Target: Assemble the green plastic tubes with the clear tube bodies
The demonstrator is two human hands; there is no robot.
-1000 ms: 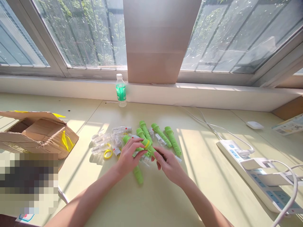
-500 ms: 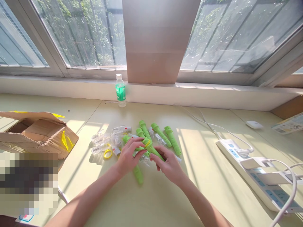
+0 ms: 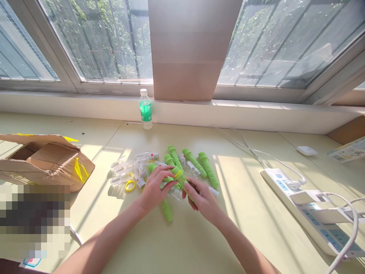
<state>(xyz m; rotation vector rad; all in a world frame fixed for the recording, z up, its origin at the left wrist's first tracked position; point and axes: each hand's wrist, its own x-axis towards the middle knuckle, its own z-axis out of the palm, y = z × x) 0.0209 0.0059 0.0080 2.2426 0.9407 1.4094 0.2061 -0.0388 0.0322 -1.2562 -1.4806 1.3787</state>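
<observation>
The right hand [image 3: 201,194] grips a green handle [image 3: 183,179] near the frame's centre, while the left hand [image 3: 156,186] touches its yellow-ringed end (whether it pinches, I cannot tell). Clear tubes [image 3: 122,178] crowd the left side, more green handles [image 3: 208,169] the upper right; tabletop [image 3: 182,243] stretches to the lower edge, leftward to the cardboard box [image 3: 67,171], rightward to the power strip [image 3: 309,217].

The light-green, elongated plastic tubes [image 3: 209,171] had matt, contoured bodies and ridged ends. The clear plastic cylinders [image 3: 122,179] were transparent and glossy; the yellow plastic ring [image 3: 130,190] appeared smooth. The brown cardboard box [image 3: 64,176] was matt and creased. The pale-yellow, flat tabletop [image 3: 199,243] was smooth with a low sheen.
</observation>
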